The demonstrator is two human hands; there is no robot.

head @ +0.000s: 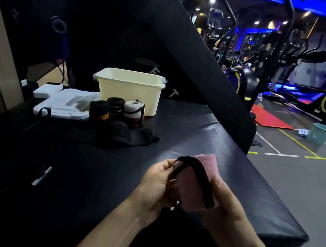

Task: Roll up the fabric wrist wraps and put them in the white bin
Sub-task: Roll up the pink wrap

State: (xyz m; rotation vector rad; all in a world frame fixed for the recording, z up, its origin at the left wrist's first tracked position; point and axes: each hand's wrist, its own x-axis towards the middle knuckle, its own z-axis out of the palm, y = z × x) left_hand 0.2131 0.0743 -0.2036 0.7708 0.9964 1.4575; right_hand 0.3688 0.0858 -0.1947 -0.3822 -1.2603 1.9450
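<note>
Pink wrist wrap (194, 188) sits between both hands: left hand (157, 184) fingers pinch its black strap (189, 163), right hand (228, 207) fingers curl round its side.

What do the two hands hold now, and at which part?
Both hold the pink wrist wrap: the left hand pinches its black strap end, the right hand grips its right side.

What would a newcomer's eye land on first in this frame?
First the pink fabric wrist wrap with a black strap, held low in the middle between the left hand and the right hand above the black padded surface. Next the white plastic bin farther back on that surface, with three rolled wraps standing just in front of it and a loose black wrap lying before them.
</note>
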